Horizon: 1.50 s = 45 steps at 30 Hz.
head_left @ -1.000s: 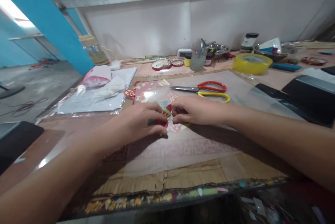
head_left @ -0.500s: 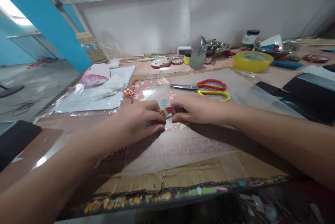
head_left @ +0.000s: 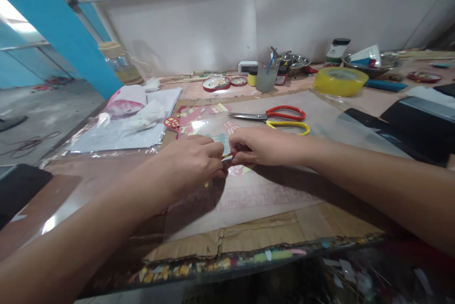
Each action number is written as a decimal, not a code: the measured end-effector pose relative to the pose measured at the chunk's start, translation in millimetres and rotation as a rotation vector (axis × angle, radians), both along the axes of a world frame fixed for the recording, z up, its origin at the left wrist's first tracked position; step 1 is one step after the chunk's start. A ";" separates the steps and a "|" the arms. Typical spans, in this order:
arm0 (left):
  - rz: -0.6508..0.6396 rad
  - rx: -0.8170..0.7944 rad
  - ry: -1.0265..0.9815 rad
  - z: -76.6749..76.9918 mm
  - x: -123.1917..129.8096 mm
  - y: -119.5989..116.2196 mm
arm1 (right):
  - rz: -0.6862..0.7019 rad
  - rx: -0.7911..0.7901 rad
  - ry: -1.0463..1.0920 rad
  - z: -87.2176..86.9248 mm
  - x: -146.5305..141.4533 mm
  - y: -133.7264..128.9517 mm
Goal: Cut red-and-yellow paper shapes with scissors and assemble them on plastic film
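From where I stand, going by the head view, the handling looks to be midway: the slim red and yellow piece [head_left: 226, 156] is up in the fingers, bridging the narrow gap between the two hands and not laid down, while other red and pale-yellow cut pieces [head_left: 199, 116] lie flat beyond the hands, with a small rounded patterned piece [head_left: 172, 124] at their left. How much is left to do with the held piece I can't tell, since the hands cover most of it. The scissors [head_left: 263, 117] rest on the translucent sheet [head_left: 227, 221] just beyond the right hand [head_left: 261, 146], untouched, blades pointing left. That sheet lies over cardboard [head_left: 270, 229] on the desk [head_left: 85, 185]. As for pose, both forearms come in from the lower corners and meet near the middle, fingertips almost touching. The left hand [head_left: 199, 157] is turned back-up, knuckles bent and fingers curled down; its grip seems closed on the piece's left end, though the contact is hidden, and a yellowish bit peeks out beneath it. The right hand lies more on its side, index finger arched over and thumb drawn in under it, the grip nearly closed, seemingly pinching the other end. The roll of yellow tape [head_left: 337, 83] sits well apart, off to the right.
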<state>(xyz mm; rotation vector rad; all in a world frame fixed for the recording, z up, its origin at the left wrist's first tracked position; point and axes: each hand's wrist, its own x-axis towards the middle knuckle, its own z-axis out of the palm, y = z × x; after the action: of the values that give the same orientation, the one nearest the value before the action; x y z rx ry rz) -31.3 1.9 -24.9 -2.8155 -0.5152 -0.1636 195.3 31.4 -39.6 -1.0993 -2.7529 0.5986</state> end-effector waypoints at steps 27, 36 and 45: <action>0.083 -0.199 -0.064 1.0 -4.9 1.4 | 0.015 0.041 0.002 -0.8 0.7 0.0; 0.076 -0.169 -0.082 -1.9 -2.2 2.1 | 0.042 0.058 0.008 -0.1 1.2 0.5; 0.114 -0.445 -0.193 -0.5 -12.1 6.8 | 0.018 0.033 0.015 1.1 0.7 -0.8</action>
<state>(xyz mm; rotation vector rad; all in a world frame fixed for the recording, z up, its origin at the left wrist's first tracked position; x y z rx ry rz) -43.4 8.7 -25.4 -3.2056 -0.8463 -0.3370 196.0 30.6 -38.5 -1.0595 -2.7525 0.5594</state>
